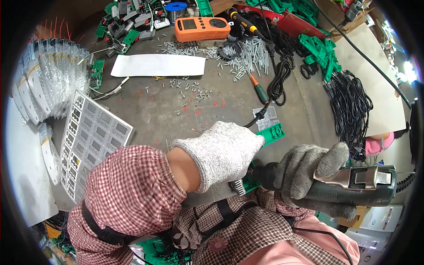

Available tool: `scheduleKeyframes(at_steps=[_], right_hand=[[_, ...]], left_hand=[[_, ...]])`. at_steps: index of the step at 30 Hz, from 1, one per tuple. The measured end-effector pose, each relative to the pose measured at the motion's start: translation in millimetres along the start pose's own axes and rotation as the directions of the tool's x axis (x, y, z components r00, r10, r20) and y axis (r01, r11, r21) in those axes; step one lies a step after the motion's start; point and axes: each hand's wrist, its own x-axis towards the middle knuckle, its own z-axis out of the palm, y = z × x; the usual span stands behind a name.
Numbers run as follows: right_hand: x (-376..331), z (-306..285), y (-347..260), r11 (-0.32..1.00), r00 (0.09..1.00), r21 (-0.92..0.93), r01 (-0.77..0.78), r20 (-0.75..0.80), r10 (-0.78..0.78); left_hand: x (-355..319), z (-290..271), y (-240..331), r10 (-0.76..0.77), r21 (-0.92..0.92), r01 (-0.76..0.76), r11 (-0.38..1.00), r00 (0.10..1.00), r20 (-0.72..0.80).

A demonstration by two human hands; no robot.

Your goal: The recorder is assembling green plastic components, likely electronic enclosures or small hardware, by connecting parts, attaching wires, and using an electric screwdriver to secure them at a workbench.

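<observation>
Nearest the body, a dark green power screwdriver [349, 187] is clenched in the right hand [309, 174], which wears a grey knitted glove; the grip is closed round the barrel just behind the nose, with the metal clip plate on top left uncovered. The tool is judged stiff and fairly heavy, its weight lying toward the rear where the coiled lead leaves it, so a full wrap of the fingers round the barrel suits it best; the knit should keep it from slipping.

Just to the left, the left hand [223, 152], in a white speckled glove, is pressed down on a green plastic part [273, 134] lying on the worktop [154, 119]. Its fingers are hidden under the hand, so whether they are curled round the part cannot be told. The part is judged light, rigid and somewhat brittle, best held flat by its edges. A black cable [276, 84] runs up to it.

Further out, a sheet of grey panel stickers [90, 141] is laid at the left, beside stacked clear-bagged parts [48, 79]. Loose screws [247, 55] are scattered round a white paper strip [159, 65]. At the far edge an orange meter [202, 28] is set among green circuit boards [126, 20].
</observation>
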Motion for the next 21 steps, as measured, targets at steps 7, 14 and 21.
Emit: scheduleKeyframes(at_steps=[7,14,21], right_hand=[[-1,5,3,1.0,0.999,-0.011,-0.001,0.048,0.002],[0,5,8,1.0,0.996,-0.023,0.0,0.094,0.002],[-15,14,9,0.999,0.992,-0.039,-0.022,0.124,0.027]], left_hand=[[-3,0,1,-0.034,-0.015,0.034,0.999,0.999,0.005],[-3,-1,7,-0.057,0.012,0.057,0.998,0.998,0.009],[-5,-1,7,-0.04,0.02,0.04,0.999,0.999,-0.023]])
